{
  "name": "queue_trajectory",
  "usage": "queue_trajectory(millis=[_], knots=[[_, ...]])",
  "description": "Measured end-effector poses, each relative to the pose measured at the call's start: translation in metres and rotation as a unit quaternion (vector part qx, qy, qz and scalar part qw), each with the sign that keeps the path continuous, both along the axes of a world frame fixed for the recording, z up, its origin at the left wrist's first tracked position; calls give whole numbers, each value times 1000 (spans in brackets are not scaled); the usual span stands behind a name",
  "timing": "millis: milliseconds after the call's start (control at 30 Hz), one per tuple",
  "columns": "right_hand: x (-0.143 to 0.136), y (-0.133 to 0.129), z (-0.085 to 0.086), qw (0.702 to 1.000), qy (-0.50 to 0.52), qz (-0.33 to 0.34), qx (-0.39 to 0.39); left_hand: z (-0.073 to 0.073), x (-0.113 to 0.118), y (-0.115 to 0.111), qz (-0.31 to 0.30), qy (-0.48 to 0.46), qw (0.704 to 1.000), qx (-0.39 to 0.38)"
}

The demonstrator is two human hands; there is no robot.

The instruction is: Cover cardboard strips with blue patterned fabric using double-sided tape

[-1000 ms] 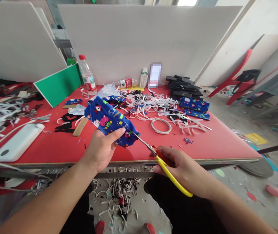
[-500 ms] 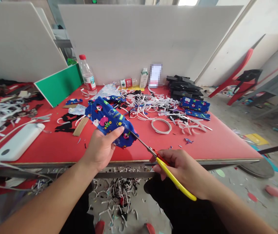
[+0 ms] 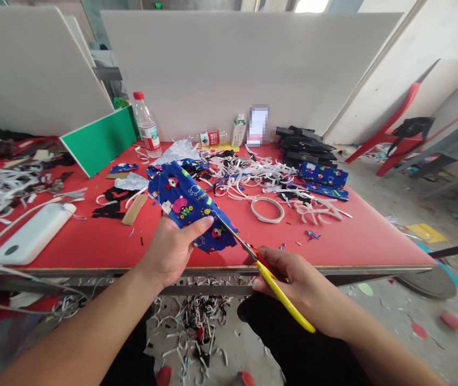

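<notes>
Cloth (image 3: 184, 188) in closed left grip (image 3: 170, 251), scissors (image 3: 280, 295) in right grip (image 3: 299, 280), red tabletop (image 3: 353, 238), littered floor (image 3: 393, 327)

On the near left of a red-topped table (image 3: 353, 244) lies a white, slab-shaped plastic device (image 3: 34, 233); at far left, a clear plastic bottle with a red cap (image 3: 147, 128) stands beside a rectangular green board (image 3: 98, 140). Far centre, a small white-and-green container (image 3: 238, 131) stands before a wide white panel (image 3: 245, 59), with a red plastic chair (image 3: 407, 110) at far right.
</notes>
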State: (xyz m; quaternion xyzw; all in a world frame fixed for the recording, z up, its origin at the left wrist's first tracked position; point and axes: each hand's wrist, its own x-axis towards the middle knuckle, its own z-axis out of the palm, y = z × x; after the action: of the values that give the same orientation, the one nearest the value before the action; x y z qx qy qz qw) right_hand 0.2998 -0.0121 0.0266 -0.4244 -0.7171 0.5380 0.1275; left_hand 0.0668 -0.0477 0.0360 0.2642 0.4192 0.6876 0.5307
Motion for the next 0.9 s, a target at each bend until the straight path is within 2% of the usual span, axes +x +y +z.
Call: queue_trajectory(millis=[167, 333, 500, 700, 900], knots=[[-4, -1, -1, 1000, -13, 6, -25, 0, 3, 0, 9, -7, 1000, -1], [-7, -1, -3, 1000, -22, -4, -4, -1, 3, 0, 43, -11, 999, -5], [-7, -3, -3, 1000, -8, 2, 28, -4, 6, -2, 8, 2, 1000, -3], [-10, -4, -2, 1000, -14, -4, -3, -4, 9, -2, -10, 8, 1000, -12], [-12, -6, -6, 1000, 4, -1, 12, -4, 10, -2, 46, -13, 999, -1]])
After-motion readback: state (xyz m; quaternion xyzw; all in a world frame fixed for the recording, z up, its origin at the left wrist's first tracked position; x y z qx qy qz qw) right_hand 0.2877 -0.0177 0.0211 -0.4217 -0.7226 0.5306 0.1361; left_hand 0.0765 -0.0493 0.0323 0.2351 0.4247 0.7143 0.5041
